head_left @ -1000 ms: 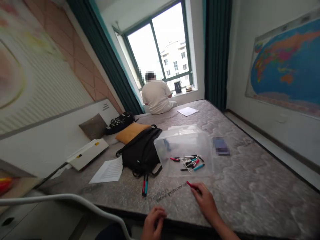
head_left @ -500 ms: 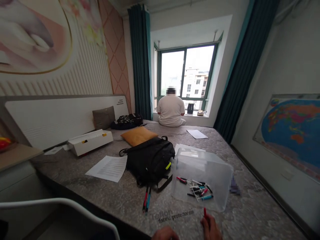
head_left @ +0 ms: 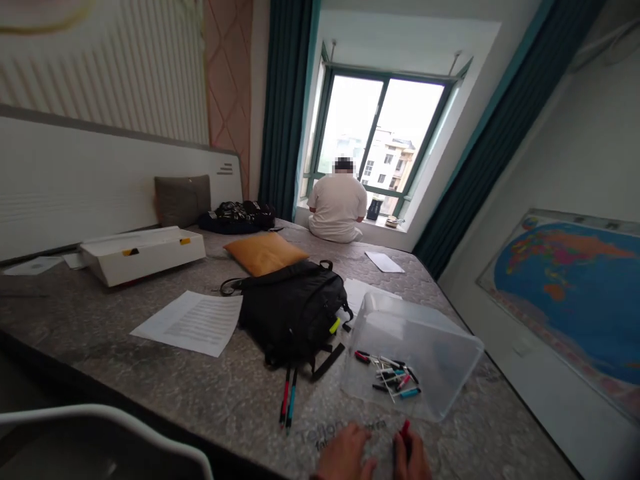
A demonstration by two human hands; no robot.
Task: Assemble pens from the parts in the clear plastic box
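At the bottom edge, my right hand is closed around a red pen, whose red end sticks up past my fingers. Just to its left, my left hand hovers over or rests on the bed's printed lettering, thumb apart from the fingers and nothing visible in it. Beyond both hands a clear plastic box lies on its side, with several loose pens inside. A red pen and a blue pen lie side by side to the left, by the backpack.
A black backpack lies mid-bed, a printed sheet to its left. Behind are an orange cushion, a white carton and a grey pillow. A person sits by the window. A white chair frame stands lower left.
My view has tilted and shifted. My left hand has come up further into view with its fingers more extended. My right hand still holds the red pen, close to the left hand.
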